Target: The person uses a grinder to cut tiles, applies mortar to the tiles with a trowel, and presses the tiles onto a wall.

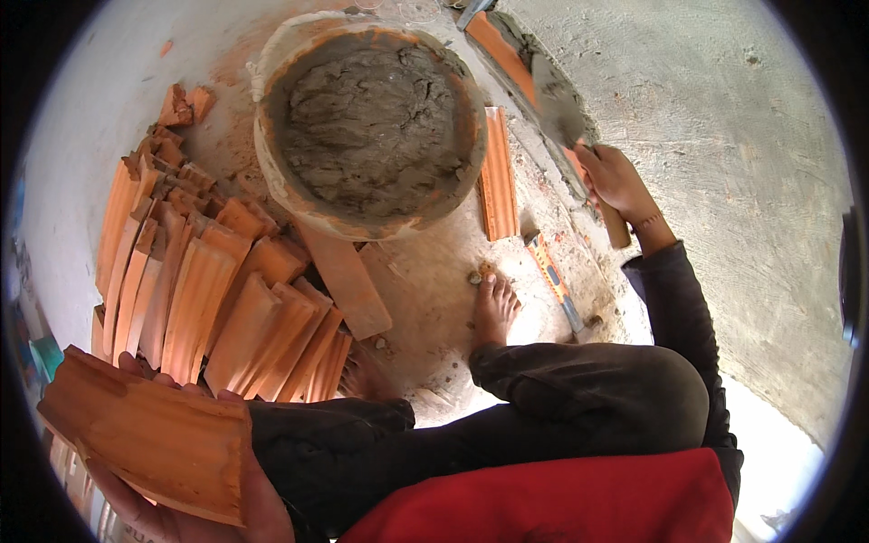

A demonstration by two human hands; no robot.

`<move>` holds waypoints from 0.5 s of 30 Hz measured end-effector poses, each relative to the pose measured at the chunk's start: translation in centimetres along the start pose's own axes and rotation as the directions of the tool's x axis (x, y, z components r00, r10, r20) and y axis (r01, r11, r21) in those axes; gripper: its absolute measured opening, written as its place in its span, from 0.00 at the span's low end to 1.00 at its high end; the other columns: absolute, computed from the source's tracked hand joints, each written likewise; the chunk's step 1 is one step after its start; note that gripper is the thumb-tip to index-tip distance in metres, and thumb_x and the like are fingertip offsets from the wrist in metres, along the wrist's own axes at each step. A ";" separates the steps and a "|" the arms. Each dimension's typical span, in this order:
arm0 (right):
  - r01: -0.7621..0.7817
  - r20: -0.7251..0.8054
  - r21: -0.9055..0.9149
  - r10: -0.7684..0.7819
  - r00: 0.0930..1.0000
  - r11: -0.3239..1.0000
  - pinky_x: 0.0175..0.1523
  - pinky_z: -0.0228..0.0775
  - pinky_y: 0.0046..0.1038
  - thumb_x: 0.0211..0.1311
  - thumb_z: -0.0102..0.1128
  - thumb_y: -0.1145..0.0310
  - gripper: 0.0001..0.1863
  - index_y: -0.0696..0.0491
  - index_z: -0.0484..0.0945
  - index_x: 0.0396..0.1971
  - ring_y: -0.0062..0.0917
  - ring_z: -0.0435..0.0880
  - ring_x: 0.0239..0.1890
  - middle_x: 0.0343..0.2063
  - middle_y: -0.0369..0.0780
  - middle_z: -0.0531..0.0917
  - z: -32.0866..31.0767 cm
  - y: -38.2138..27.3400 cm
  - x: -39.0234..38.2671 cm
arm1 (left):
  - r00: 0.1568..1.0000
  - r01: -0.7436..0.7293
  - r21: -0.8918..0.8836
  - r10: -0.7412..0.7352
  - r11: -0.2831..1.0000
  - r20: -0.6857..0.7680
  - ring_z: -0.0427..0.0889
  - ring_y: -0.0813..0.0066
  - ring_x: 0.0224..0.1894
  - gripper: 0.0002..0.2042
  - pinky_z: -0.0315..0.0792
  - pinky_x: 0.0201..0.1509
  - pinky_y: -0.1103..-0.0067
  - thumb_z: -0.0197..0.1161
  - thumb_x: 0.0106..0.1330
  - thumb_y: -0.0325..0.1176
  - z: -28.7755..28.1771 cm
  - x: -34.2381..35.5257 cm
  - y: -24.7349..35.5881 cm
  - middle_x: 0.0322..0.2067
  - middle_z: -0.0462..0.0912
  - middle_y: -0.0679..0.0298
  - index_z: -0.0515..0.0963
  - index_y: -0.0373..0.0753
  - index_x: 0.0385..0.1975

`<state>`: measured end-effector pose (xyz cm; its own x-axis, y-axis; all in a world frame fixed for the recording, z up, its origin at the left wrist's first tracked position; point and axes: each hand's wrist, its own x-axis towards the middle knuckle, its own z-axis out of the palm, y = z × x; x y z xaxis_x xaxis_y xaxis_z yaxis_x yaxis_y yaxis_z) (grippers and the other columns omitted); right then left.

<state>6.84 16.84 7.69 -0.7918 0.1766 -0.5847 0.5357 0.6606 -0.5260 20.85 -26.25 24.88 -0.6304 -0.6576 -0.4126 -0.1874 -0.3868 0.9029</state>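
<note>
My left hand (195,527) grips a moulded terracotta tile (149,434) at the lower left, thumb along its near edge and fingertips behind its far edge. At the upper right my right hand (620,185) is closed around a trowel (557,100), whose wooden handle sticks out below the fist. The grey trowel blade is smeared by motion and lies over a terracotta piece (502,54) set along the foot of the wall. Grey mortar (514,32) sits behind that piece; whether the blade touches it, I cannot tell.
A round tub (264,136) of wet mortar (371,118) stands ahead. Stacked terracotta tiles (195,281) lean at the left, with broken bits behind. Another tile (499,176) and an orange-and-grey hand tool (552,281) lie near my bare foot (494,308). A rough wall (724,163) rises at right.
</note>
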 end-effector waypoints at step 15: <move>-0.063 0.039 0.088 0.060 0.997 0.994 0.16 0.66 0.24 0.72 0.53 0.55 0.19 0.57 0.73 0.30 0.17 0.71 0.12 0.15 0.33 0.71 1.4 2.4 -2.2 | 0.994 0.106 -0.100 -0.105 0.989 0.011 0.74 0.71 0.54 0.32 0.71 0.60 0.65 0.49 0.72 0.56 -0.3 0.3 0.5 0.62 0.68 0.65 0.55 0.46 0.70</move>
<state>10.26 16.98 6.80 -0.7465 0.1870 -0.6386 0.6081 0.5814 -0.5406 20.78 -26.77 25.15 -0.6155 -0.6061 -0.5038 -0.1770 -0.5166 0.8377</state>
